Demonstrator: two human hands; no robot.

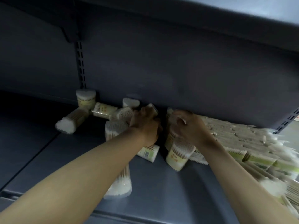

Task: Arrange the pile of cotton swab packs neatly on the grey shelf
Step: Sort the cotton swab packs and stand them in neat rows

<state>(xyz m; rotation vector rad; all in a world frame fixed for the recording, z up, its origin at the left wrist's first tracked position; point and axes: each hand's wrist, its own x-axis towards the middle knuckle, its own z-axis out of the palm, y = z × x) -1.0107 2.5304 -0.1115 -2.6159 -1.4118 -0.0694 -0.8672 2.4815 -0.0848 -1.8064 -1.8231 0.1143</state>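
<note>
Fingers: my left hand [145,122] curls round a cotton swab pack [152,108] at the back wall of the grey shelf [161,188]; my right hand [189,125] has bent fingers [178,113] pressed onto another clear pack [169,120] beside it, though I cannot tell whether the thumb closes underneath.
Pile: most packs lie in a flat heap [239,139] to the right of my right hand, reaching the shelf's front edge.
Strays: left of my left hand, one tub [85,99] stands upright against the back wall and a cylinder [71,122] lies on its side; another long pack [119,183] lies under my left forearm.
Upright tub: one [178,156] stands just under my right wrist.
Handling: I judge these light, with thin film or plastic that is slippery and dents easily; round ones will roll.
Hold: across the sides at mid-length, gently, not by the crinkly sealed ends.
</note>
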